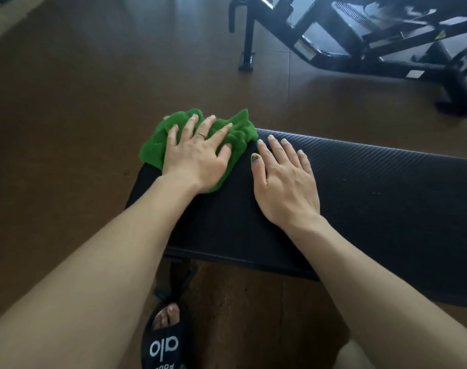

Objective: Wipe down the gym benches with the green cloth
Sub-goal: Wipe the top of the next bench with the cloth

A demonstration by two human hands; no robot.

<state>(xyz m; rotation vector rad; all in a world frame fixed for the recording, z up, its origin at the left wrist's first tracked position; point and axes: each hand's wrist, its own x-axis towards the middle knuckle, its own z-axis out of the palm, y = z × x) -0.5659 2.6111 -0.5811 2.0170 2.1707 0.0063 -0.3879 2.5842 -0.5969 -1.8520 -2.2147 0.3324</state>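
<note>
Cloth (197, 134) bunched at bench (360, 198) far-left corner, partly hanging over the edge. Left hand (197, 158) flat on it, fingers spread, pressing, not gripping. Right hand (285, 182) flat and empty on pad just right of cloth. Risk: a push further left slides cloth off the corner onto floor (67, 102); bunched wad skips patches.

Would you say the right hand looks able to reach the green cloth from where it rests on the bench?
Probably yes: the right hand lies flat on the bench beside the green cloth, nothing between them, though the left hand covers most of the cloth.
</note>
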